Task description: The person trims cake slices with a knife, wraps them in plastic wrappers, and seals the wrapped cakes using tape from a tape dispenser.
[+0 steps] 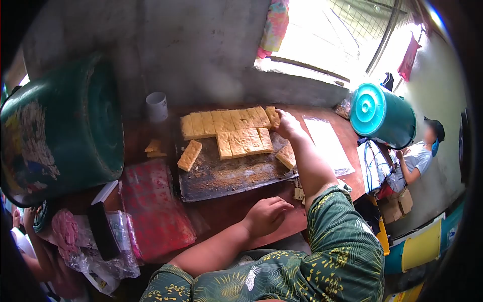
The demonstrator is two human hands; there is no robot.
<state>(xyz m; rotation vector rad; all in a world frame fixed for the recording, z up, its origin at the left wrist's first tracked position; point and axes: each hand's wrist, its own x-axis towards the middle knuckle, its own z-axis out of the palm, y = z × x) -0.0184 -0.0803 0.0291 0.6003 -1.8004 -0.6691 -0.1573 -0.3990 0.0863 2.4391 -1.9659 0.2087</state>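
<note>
My right hand [286, 124] reaches to the far right corner of a dark baking tray [226, 189]. Its fingers are closed on a slice of golden-brown bread [272, 117] at the end of the back row. On the tray lie two rows of cut bread slices [226, 122], set close together. One loose slice [189, 155] lies tilted at the left, another slice [286, 156] at the right by my right forearm. My left hand [267, 216] is near the front of the table, apart from the tray, fingers curled in, with nothing visible in it.
A white cup [157, 106] and bread pieces [154, 148] stand left of the tray. Red plastic bags [153, 206] and a black phone-like object [103, 231] lie front left. Clear plastic sheets [327, 146] lie right. Large green [60, 131] and teal [387, 113] buckets flank the table. Another person [416, 156] sits right.
</note>
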